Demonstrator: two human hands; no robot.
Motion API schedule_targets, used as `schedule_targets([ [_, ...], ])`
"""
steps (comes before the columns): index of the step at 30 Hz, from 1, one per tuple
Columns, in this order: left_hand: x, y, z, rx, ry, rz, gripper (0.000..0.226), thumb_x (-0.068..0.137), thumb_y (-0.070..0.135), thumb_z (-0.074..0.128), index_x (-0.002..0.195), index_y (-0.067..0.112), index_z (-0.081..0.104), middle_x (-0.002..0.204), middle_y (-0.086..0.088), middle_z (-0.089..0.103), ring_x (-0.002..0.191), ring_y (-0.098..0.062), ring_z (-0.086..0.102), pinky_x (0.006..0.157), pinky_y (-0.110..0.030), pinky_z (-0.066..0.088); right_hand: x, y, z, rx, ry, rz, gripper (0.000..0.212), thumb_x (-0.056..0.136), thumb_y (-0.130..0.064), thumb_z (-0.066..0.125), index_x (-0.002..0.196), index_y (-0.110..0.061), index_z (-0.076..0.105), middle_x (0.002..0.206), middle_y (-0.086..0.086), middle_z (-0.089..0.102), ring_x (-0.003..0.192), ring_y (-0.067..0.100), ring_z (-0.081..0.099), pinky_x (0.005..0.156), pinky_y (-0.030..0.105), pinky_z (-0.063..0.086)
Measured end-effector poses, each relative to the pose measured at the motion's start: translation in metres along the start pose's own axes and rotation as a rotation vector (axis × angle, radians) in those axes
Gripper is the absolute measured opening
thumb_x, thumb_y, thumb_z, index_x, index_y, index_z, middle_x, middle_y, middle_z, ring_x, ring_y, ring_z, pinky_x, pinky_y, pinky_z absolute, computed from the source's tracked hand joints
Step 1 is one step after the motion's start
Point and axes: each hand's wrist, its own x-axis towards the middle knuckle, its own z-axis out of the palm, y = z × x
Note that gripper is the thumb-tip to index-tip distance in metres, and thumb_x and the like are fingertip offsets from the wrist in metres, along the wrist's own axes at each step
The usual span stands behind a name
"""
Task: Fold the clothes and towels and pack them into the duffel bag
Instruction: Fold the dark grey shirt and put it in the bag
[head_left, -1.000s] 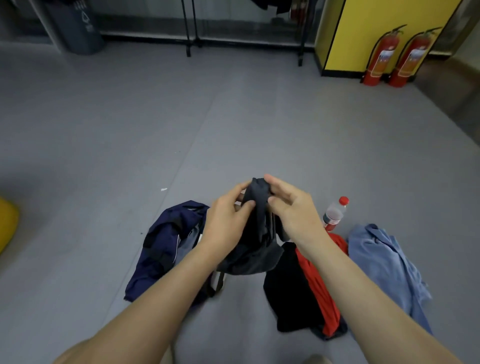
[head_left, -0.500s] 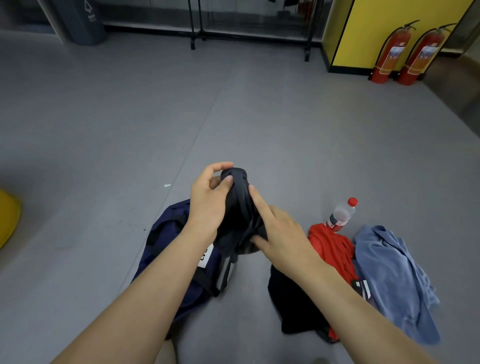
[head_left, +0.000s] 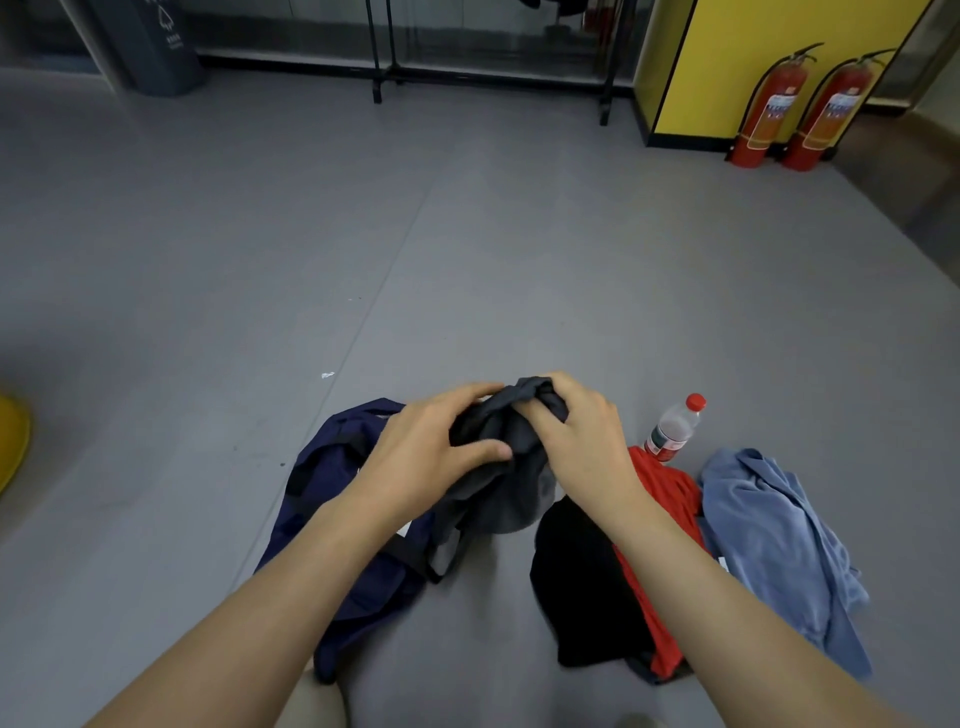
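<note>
I hold a bunched dark grey garment (head_left: 511, 467) above the floor with both hands. My left hand (head_left: 426, 457) grips its left side, thumb pressed into the cloth. My right hand (head_left: 576, 431) clutches the top of the bundle, fingers curled over it. Below my left arm lies the navy duffel bag (head_left: 337, 467) with black straps, partly hidden by my forearm. To the right on the floor lie a black garment (head_left: 576, 582), a red garment (head_left: 660, 499) and a light blue towel (head_left: 769, 535).
A plastic bottle with a red cap (head_left: 675, 426) lies beside the red garment. Two fire extinguishers (head_left: 769, 109) stand by a yellow wall at the far right. A clothes rack base (head_left: 488, 78) and a grey bin (head_left: 166, 47) stand at the back. Something yellow (head_left: 13, 441) sits at the left edge.
My right hand moved up from the bundle's lower side to its top and now curls over it. My left hand shifted down to the bundle's left side. The garment is bunched tighter.
</note>
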Motion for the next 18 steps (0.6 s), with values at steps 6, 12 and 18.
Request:
schedule_targets([
  [6,0.009,0.000,0.002,-0.033,0.249,0.009,0.012,0.096,0.027,0.061,0.102,0.035,0.069,0.089,0.021,0.071,0.088,-0.003,0.065,0.083,-0.034,0.052,0.005,0.006,-0.009,0.068,-0.038,0.015,0.026,0.088,-0.038,0.072,0.112,-0.033,0.063,0.100,-0.018,0.069,0.097,0.001,0.063,0.082,0.024,0.048],
  [12,0.011,0.008,0.005,-0.117,0.309,0.061,0.012,0.094,0.025,0.065,0.096,0.033,0.074,0.086,0.018,0.071,0.085,-0.005,0.066,0.081,-0.036,0.051,0.007,0.012,-0.012,-0.250,-0.235,-0.101,0.035,0.081,-0.051,0.075,0.110,-0.040,0.059,0.100,-0.016,0.062,0.096,0.009,0.059,0.076,0.027,0.041],
  [18,0.013,0.007,0.002,-0.221,0.279,0.015,0.008,0.091,0.037,0.067,0.093,0.032,0.073,0.088,0.017,0.073,0.089,-0.006,0.068,0.084,-0.042,0.054,0.009,0.015,-0.010,-0.268,-0.067,-0.127,0.028,0.094,-0.045,0.061,0.076,-0.024,0.055,0.079,-0.003,0.048,0.071,0.013,0.052,0.061,0.028,0.033],
])
